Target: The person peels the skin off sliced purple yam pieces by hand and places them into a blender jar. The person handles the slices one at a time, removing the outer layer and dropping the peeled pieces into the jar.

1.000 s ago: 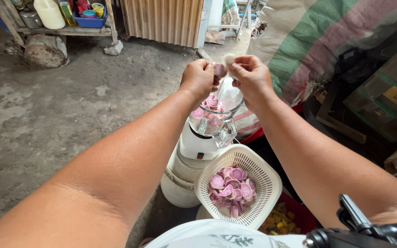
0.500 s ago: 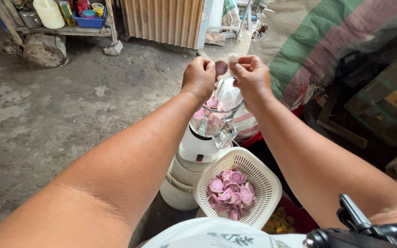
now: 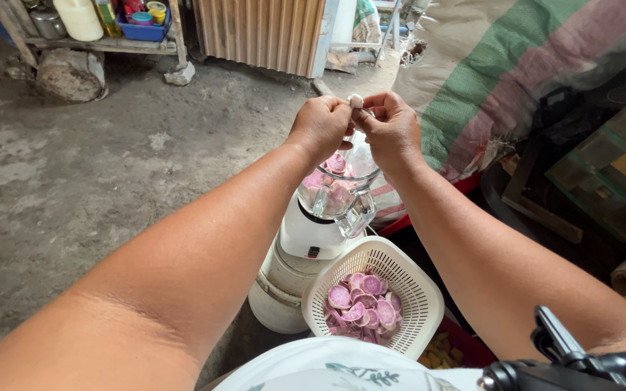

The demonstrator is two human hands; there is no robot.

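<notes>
My left hand [image 3: 320,124] and my right hand [image 3: 390,129] are pressed together above a clear blender jar [image 3: 340,190], both pinching one small pale yam piece [image 3: 356,101] between the fingertips. The jar holds several pink-purple slices and sits on a white blender base [image 3: 311,232]. Below it, a white plastic colander [image 3: 414,279] carries several purple yam slices [image 3: 360,301].
The blender stands on a white bucket [image 3: 275,289]. A red tub with yellow cubes [image 3: 443,351] lies under the colander. A striped sack [image 3: 516,72] and dark crates fill the right. Bare concrete floor [image 3: 96,166] spreads left, with a shelf of containers [image 3: 103,25] at the back.
My hands have closed together over the jar. The purple slice seen between them before is hidden now; only a small pale piece shows at the fingertips.
</notes>
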